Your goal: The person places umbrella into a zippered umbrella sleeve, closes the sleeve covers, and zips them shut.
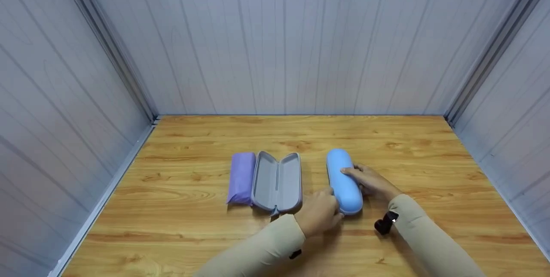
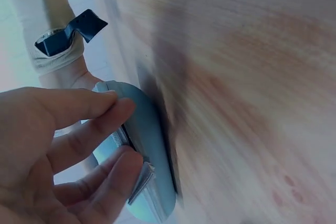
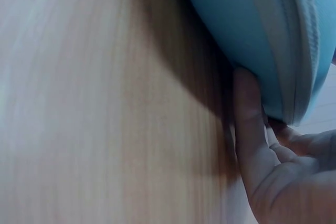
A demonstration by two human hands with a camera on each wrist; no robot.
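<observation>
One blue case [image 1: 344,187] lies between my left hand [image 1: 319,213], pinching its end, and right hand [image 1: 374,181], gripping it; grey case [image 1: 289,182] open.

Before you, a purple pouch [image 1: 241,177] lies just beside an open grey case [image 1: 288,182] at lower center of the head view, both on a wood-grain counter [image 1: 172,217]; pale panelled walls [image 1: 266,41] fill the upper frame.

Enclosed booth, lab-style work bay by the look of it: 3 pale grooved panel walls [image 1: 275,41] around a wood-grain tabletop [image 1: 172,225], metal trim [image 1: 497,45] up 2 corners. Wider building: can't tell.
</observation>
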